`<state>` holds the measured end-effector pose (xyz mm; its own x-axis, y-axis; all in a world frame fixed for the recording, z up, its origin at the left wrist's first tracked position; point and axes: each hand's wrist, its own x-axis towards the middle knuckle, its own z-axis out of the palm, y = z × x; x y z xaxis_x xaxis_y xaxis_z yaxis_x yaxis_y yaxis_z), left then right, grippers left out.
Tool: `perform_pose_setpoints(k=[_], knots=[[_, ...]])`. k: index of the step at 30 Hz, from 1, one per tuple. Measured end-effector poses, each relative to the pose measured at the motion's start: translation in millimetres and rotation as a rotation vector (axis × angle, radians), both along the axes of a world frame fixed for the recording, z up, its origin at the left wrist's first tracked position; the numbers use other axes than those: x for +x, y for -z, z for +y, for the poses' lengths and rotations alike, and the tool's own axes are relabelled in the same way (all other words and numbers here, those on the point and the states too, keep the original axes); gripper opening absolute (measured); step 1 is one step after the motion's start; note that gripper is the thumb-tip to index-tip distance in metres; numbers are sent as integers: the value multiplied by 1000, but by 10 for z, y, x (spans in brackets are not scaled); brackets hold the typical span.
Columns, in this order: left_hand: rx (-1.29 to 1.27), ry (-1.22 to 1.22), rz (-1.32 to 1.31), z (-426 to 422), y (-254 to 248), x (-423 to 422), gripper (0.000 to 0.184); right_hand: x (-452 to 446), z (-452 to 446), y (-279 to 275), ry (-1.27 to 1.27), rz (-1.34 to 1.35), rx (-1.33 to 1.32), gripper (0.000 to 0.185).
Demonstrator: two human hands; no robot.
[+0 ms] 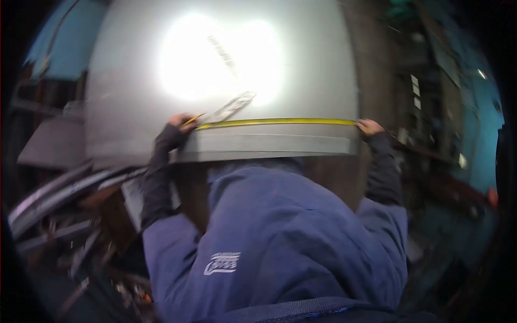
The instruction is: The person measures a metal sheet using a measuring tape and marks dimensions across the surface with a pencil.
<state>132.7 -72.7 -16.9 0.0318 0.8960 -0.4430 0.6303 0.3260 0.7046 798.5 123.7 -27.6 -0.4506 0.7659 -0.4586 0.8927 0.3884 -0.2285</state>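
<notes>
A yellow tape measure blade (pixel 280 121) stretches across a large grey sheet (pixel 312 70), roughly parallel to its near edge. At the blade's left end is my left hand (pixel 183 123), its fingers closed on the tape, with a thin yellow pencil (pixel 194 118) sticking out of them. My right hand (pixel 370 127) pinches the other end of the blade at the sheet's right edge. Just beyond the tape, near my left hand, lies a blurred silvery strip-like object (pixel 232 106). A flat grey strip (pixel 280 144) is visible between the tape and the near edge.
Bright glare covers the sheet's far middle, where a thin dark marked object (pixel 222 54) shows. Curved metal pieces (pixel 70 188) and scrap lie at the left. Dark shelving or framework with pale labels (pixel 416 92) stands at the right, before a blue wall (pixel 487 134).
</notes>
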Motion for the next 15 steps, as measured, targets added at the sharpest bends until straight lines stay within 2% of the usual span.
perform_pose_setpoints(k=[1,3,4,9,12,14,15], knots=[[-47,-67,-72,-5,30,-3,21,-49,-39,-28,15,-28,38,34],[47,34,-32,0,188,-94,17,-42,-117,-26,34,-16,158,33],[39,98,-13,8,223,-152,16,-76,-139,-51,55,-45,180,32],[79,48,-41,-25,385,-166,16,-92,-197,-125,34,-82,206,31],[184,1,145,-163,159,-419,16,77,-214,8,-28,57,193,25],[277,-75,428,-286,58,-819,19,120,-229,72,-88,83,208,22],[277,-111,517,-370,182,-1185,19,87,-269,48,-56,52,201,21]])
